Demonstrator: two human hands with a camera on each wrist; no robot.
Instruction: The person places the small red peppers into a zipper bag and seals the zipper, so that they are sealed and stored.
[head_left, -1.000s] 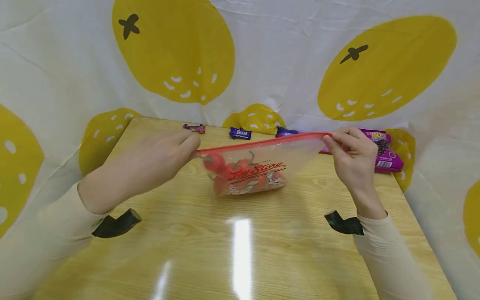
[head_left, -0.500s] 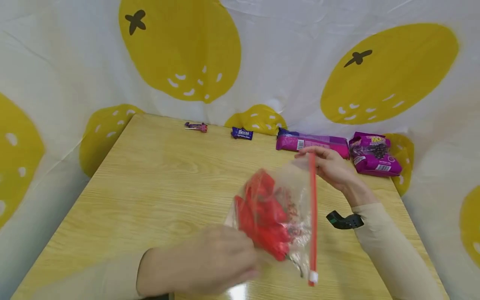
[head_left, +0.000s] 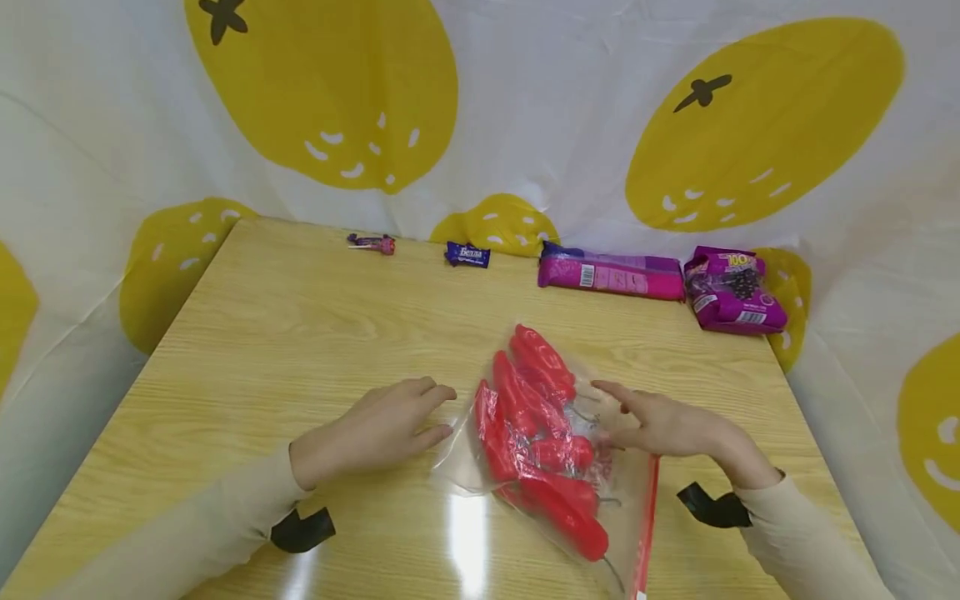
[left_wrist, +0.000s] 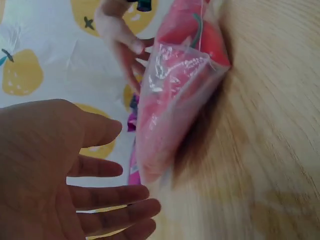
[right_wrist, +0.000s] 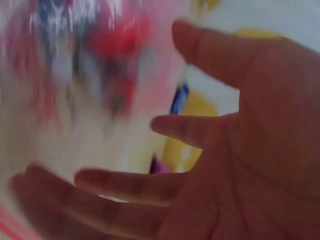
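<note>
A clear zip bag (head_left: 536,450) with several red peppers (head_left: 513,392) inside lies on the table, its red zip strip (head_left: 648,517) on the right. Left of the bag, my left hand (head_left: 386,425) is held with loose fingers, holding nothing; a small gap parts it from the bag's edge in the left wrist view. Over the bag's right side is my right hand (head_left: 667,425), fingers spread and nothing gripped. In the right wrist view the bag (right_wrist: 115,50) is blurred beyond that hand's fingers; whether they touch it I cannot tell.
Along the table's back edge lie a lollipop (head_left: 372,243), a small blue wrapped candy (head_left: 467,255), a long pink-purple packet (head_left: 611,273) and a plump purple packet (head_left: 737,292). A lemon-print cloth (head_left: 540,100) hangs behind the wooden table (head_left: 300,333).
The bag, earlier held up by its zip strip with both hands, was turned so the strip runs down the right side. Now it lies on the table and both hands have let go.
</note>
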